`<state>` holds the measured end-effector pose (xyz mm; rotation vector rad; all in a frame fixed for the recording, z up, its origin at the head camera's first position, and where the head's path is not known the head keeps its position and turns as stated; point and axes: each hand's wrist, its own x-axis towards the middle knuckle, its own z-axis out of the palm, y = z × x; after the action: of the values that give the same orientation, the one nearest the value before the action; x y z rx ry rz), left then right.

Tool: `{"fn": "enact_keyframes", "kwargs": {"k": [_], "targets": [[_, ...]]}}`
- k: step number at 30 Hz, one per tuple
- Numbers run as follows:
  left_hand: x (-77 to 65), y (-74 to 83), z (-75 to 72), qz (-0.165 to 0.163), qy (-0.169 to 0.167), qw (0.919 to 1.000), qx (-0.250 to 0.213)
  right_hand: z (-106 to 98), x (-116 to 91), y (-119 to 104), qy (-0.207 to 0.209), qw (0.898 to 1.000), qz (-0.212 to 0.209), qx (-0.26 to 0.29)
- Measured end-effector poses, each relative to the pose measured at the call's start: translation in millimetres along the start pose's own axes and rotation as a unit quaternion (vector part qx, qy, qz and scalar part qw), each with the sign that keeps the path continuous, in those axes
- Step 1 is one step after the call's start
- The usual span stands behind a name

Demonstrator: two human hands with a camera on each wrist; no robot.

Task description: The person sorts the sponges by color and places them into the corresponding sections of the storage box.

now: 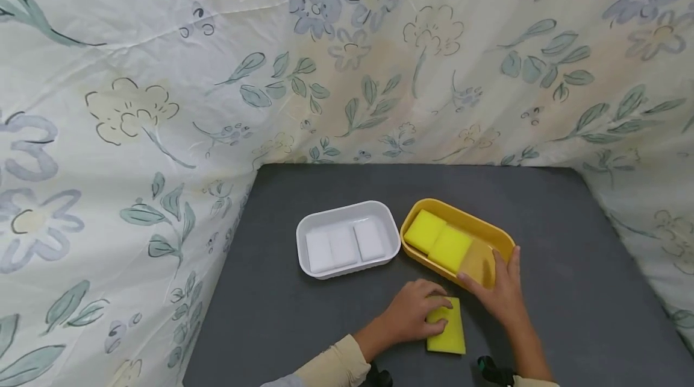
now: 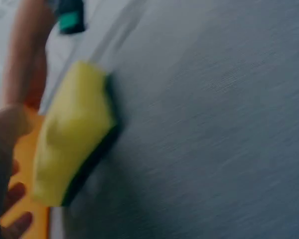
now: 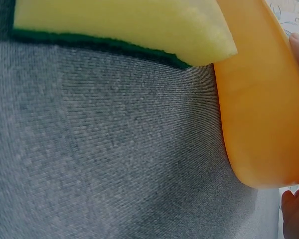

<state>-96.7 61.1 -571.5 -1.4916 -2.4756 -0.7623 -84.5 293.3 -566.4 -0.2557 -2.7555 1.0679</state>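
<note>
A yellow sponge with a dark green scouring side lies on the grey surface, yellow face up. My left hand is over it, thumb and fingers bent and apart, with yellow foam showing between them. In the blurred left wrist view the sponge is beside that hand's fingers. My right hand grips the right end of a yellow tray, thumb at the near rim and fingers at the far one. Two yellow sponges sit side by side in the tray's left part. The right wrist view shows the tray's outer side.
Left of the yellow tray, nearly touching it, stands a white tray with several white blocks inside. A flower-print cloth hangs behind and beside the dark grey table.
</note>
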Motion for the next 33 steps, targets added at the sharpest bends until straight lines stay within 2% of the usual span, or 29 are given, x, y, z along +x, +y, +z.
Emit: {"fn": "enact_keyframes", "kwargs": {"k": [3,5,10,13,16,21,26,33], "targets": [[-9.9,7.8,7.2,-0.014,-0.084,0.9964,-0.003,-2,1,-2,-0.007,1.0,0.009,-0.005],[-12.8,10.4,8.7,-0.026,-0.121,0.9923,-0.006,-3,1,-3,-0.012,1.0,0.012,-0.008],[-14.5,13.9,5.1,-0.045,-0.158,0.9864,0.014,-3,0,-3,-0.018,1.0,0.018,-0.006],[-15.2,14.6,3.4,-0.059,-0.159,0.9854,0.015,-2,1,-3,-0.018,1.0,0.02,-0.005],[-15.2,12.2,2.3,-0.075,-0.149,0.9859,-0.003,-2,2,-2,-0.017,1.0,0.016,-0.002],[-12.5,7.5,-1.1,-0.087,-0.148,0.9851,-0.013,-2,3,-1,-0.012,1.0,0.009,0.007],[-8.4,11.0,5.1,-0.11,-0.152,0.982,0.024,-2,3,-2,-0.014,1.0,0.016,0.005],[-3.7,20.5,19.5,-0.16,-0.114,0.9784,0.063,-2,1,-2,-0.016,1.0,0.026,0.0]]}}
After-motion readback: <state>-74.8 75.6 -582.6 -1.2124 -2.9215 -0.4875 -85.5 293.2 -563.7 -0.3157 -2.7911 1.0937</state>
